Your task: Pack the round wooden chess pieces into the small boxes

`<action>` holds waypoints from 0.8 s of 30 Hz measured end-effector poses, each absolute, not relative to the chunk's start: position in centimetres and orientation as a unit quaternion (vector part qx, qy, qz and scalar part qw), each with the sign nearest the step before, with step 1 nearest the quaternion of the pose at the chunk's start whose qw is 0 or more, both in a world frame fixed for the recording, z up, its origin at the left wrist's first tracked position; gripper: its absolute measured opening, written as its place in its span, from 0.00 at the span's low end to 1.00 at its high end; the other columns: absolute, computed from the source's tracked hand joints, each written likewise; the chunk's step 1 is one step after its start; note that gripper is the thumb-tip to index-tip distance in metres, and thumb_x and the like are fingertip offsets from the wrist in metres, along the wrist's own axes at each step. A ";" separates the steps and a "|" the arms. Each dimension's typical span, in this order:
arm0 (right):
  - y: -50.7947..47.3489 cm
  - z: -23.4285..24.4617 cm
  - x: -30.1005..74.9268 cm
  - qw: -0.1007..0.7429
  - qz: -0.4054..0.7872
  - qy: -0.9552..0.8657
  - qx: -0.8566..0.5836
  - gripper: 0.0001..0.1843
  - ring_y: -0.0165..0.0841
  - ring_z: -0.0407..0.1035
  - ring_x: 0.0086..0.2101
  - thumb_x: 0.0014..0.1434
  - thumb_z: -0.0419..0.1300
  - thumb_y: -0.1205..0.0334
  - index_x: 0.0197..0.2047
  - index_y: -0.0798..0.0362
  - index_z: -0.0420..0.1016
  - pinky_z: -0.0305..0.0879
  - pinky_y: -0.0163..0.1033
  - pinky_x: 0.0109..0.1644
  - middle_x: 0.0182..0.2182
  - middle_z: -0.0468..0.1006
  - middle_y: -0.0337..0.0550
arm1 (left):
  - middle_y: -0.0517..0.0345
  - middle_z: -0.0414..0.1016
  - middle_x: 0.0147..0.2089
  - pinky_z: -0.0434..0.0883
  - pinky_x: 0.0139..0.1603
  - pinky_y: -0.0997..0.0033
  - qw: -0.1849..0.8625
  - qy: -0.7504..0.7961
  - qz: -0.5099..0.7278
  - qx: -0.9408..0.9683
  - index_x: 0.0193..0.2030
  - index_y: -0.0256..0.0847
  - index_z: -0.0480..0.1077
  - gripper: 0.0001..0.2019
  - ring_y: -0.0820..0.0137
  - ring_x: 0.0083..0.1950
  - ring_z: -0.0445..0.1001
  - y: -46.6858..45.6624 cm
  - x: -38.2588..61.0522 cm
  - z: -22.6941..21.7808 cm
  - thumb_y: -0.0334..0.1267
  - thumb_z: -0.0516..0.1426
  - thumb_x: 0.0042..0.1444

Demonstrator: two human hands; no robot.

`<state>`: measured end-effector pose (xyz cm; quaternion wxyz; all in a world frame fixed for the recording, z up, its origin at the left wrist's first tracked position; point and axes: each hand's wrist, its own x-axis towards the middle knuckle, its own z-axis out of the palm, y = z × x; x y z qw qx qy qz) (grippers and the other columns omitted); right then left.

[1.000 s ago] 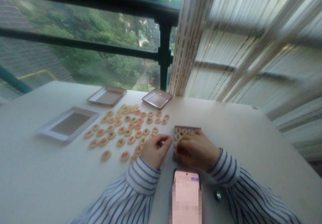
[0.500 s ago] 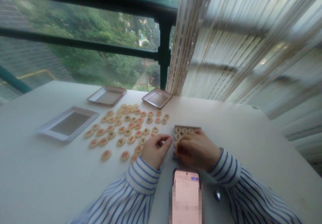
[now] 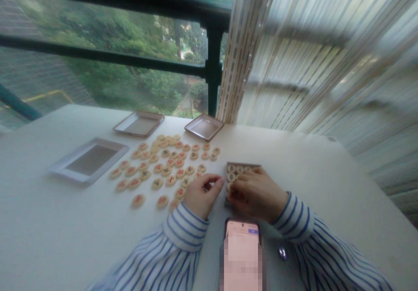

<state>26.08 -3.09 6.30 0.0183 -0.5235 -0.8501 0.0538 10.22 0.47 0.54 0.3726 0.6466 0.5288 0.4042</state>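
My right hand [image 3: 256, 191] reaches over a small open box [image 3: 259, 165] with its fingers curled down onto a Chinese chess piece in it; the fingertips are partly hidden. Rows of round wooden pieces with black characters [image 3: 231, 177] show along the box's left and far sides. Just left of the box, my left hand [image 3: 203, 195] hovers by the table with thumb and forefinger pinched together; what is between them, if anything, does not show. Beyond and left of that hand lie many loose Chinese chess pieces [image 3: 170, 181], marked in red or black, several of them blank side up.
Two shallow clear-looking trays, a left one [image 3: 117, 130] and a right one [image 3: 214, 135], lie at the far edge by the window. A white-rimmed lid [image 3: 70, 175] is at left. Before me are a lit phone [image 3: 243, 243] and a small shiny object [image 3: 282, 252].
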 end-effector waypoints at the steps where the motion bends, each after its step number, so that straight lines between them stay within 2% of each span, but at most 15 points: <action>1: -3.1 6.4 26.2 0.019 0.053 -0.850 -0.524 0.14 0.34 0.65 0.36 0.56 0.50 0.54 0.33 0.51 0.72 0.47 0.41 0.41 0.30 0.75 0.44 | 0.59 0.75 0.24 0.66 0.27 0.73 0.371 0.528 0.405 0.648 0.29 0.39 0.74 0.13 0.73 0.24 0.68 0.5 10.2 0.5 0.46 0.55 0.45; 5: -3.1 7.5 27.1 0.016 0.051 -0.843 -0.535 0.15 0.35 0.65 0.38 0.54 0.52 0.50 0.34 0.51 0.71 0.49 0.40 0.41 0.32 0.75 0.44 | 0.59 0.74 0.24 0.65 0.25 0.74 0.369 0.522 0.391 0.662 0.31 0.39 0.74 0.14 0.74 0.22 0.67 0.4 10.2 0.6 0.47 0.55 0.45; 8: -2.9 8.3 28.1 0.002 0.037 -0.823 -0.566 0.13 0.34 0.66 0.37 0.55 0.51 0.54 0.38 0.51 0.70 0.51 0.39 0.40 0.34 0.75 0.43 | 0.58 0.75 0.26 0.65 0.23 0.74 0.369 0.513 0.371 0.681 0.33 0.39 0.73 0.14 0.74 0.22 0.67 0.3 10.2 0.7 0.46 0.55 0.45; 14: -2.6 8.6 30.1 -0.029 0.005 -0.771 -0.636 0.15 0.35 0.68 0.34 0.57 0.47 0.55 0.40 0.50 0.70 0.55 0.38 0.35 0.32 0.76 0.44 | 0.55 0.74 0.31 0.66 0.25 0.75 0.341 0.494 0.346 0.721 0.37 0.38 0.72 0.13 0.74 0.24 0.69 -0.1 10.3 0.6 0.43 0.54 0.46; 18: -2.4 8.2 31.3 -0.052 -0.009 -0.724 -0.687 0.17 0.36 0.69 0.32 0.58 0.44 0.53 0.41 0.48 0.69 0.56 0.38 0.31 0.30 0.76 0.44 | 0.56 0.73 0.28 0.66 0.26 0.74 0.331 0.489 0.336 0.734 0.39 0.38 0.71 0.14 0.74 0.24 0.69 -0.1 10.2 0.5 0.41 0.55 0.46; 24: -1.8 6.9 32.4 -0.098 -0.011 -0.684 -0.723 0.18 0.39 0.70 0.34 0.58 0.43 0.54 0.44 0.49 0.69 0.57 0.39 0.31 0.34 0.76 0.49 | 0.57 0.72 0.25 0.67 0.26 0.73 0.322 0.495 0.319 0.741 0.41 0.36 0.71 0.16 0.73 0.24 0.69 0.1 10.2 -0.1 0.41 0.54 0.46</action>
